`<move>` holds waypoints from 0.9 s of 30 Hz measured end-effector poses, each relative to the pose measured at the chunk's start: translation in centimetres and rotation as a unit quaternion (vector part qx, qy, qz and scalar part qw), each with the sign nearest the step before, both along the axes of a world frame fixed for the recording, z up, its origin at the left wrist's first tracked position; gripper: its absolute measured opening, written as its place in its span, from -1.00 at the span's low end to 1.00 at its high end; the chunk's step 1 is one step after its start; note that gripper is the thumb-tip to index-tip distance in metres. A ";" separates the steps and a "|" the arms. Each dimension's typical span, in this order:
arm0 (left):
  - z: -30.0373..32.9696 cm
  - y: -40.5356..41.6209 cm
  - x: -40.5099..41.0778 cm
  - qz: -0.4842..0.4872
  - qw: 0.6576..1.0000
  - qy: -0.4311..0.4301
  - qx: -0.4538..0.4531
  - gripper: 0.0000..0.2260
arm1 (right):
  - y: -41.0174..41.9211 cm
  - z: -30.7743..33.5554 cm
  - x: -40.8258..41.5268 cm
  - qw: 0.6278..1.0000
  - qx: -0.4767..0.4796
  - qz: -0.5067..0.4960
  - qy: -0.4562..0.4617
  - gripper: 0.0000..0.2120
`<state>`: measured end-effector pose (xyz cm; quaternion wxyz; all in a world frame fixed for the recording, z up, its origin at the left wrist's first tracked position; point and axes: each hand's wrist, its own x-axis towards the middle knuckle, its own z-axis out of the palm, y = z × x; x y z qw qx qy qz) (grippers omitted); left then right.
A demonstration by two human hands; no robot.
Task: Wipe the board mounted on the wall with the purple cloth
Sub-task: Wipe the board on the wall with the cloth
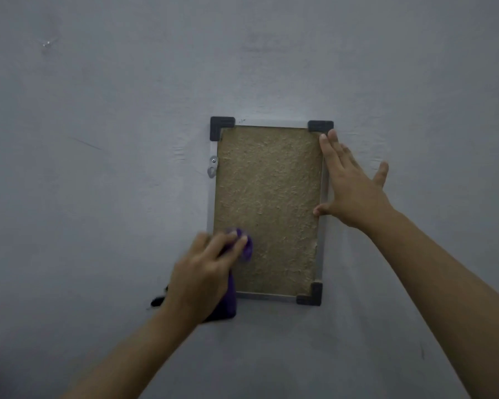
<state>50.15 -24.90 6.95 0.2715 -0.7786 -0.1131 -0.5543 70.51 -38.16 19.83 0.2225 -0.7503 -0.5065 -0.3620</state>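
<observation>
A small brown fibre board (268, 203) in a silver frame with dark corner caps hangs on the grey wall. My left hand (205, 272) grips the purple cloth (247, 249) and holds it against the board's lower left corner; part of the cloth hangs below the hand. My right hand (349, 185) lies flat with spread fingers over the board's right frame edge, its thumb touching the brown surface.
The grey wall (113, 139) surrounds the board on all sides. A metal hanger bracket (213, 167) with a screw sits on the board's left frame edge. A small nail (46, 44) sticks out of the wall at the upper left.
</observation>
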 end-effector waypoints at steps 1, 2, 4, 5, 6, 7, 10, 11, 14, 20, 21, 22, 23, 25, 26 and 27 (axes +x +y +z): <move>2.1 -0.2 0.0 -0.003 0.999 -0.031 0.010 -0.65 | 0.0 0.0 0.0 1.000 -0.001 0.000 0.001 0.19; 4.3 -0.3 0.0 -0.005 0.998 -0.055 0.021 -0.66 | 0.0 0.1 0.0 1.000 -0.001 0.002 0.002 0.19; 8.2 0.0 0.5 0.003 0.996 -0.074 0.045 -0.64 | -0.1 0.1 0.0 1.000 -0.001 0.006 0.004 0.18; 9.7 0.5 0.9 0.013 0.996 -0.073 0.050 -0.64 | -0.1 0.1 0.0 1.000 -0.001 0.008 0.005 0.18; 10.6 1.0 1.4 0.021 0.996 -0.074 0.041 -0.64 | -0.1 0.0 0.0 1.000 -0.002 0.010 0.007 0.18; 11.0 1.4 2.1 0.022 0.996 -0.081 0.019 -0.66 | -0.1 0.0 0.0 1.000 -0.001 0.011 0.011 0.18; 8.8 1.4 3.9 0.001 0.994 -0.097 -0.040 -0.68 | -0.1 -0.1 -0.1 1.000 0.002 0.012 0.013 0.17; 7.3 1.3 4.2 -0.012 0.996 -0.083 -0.030 -0.69 | -0.1 -0.1 -0.1 1.000 0.003 0.013 0.011 0.17; 3.6 0.9 3.8 -0.047 0.995 0.075 0.055 -0.69 | -0.2 0.0 -0.2 1.000 0.001 0.010 0.012 0.17; 10.3 1.9 1.9 -0.039 0.998 -0.033 0.040 -0.70 | -0.3 0.1 0.0 1.000 0.001 0.016 0.014 0.17; 11.9 2.2 1.9 -0.042 0.995 -0.087 0.005 -0.70 | -0.4 0.2 0.0 1.000 0.001 0.016 0.015 0.18; 13.1 2.5 2.1 -0.046 0.991 -0.124 -0.019 -0.70 | -0.4 0.1 0.0 1.000 0.000 0.014 0.015 0.18; 14.0 2.8 2.6 -0.051 0.988 -0.145 -0.032 -0.70 | -0.5 0.2 0.1 1.000 -0.001 0.013 0.011 0.18; 13.8 3.0 4.1 -0.068 0.985 -0.155 -0.035 -0.71 | -0.5 0.2 0.2 1.000 -0.005 0.008 0.008 0.18; 13.0 2.7 4.8 -0.076 0.985 -0.150 -0.026 -0.72 | -0.4 0.1 0.2 1.000 -0.006 0.006 0.008 0.18; 11.8 2.3 5.4 -0.082 0.988 -0.134 -0.011 -0.73 | -0.3 0.1 0.2 1.000 -0.004 0.004 0.009 0.18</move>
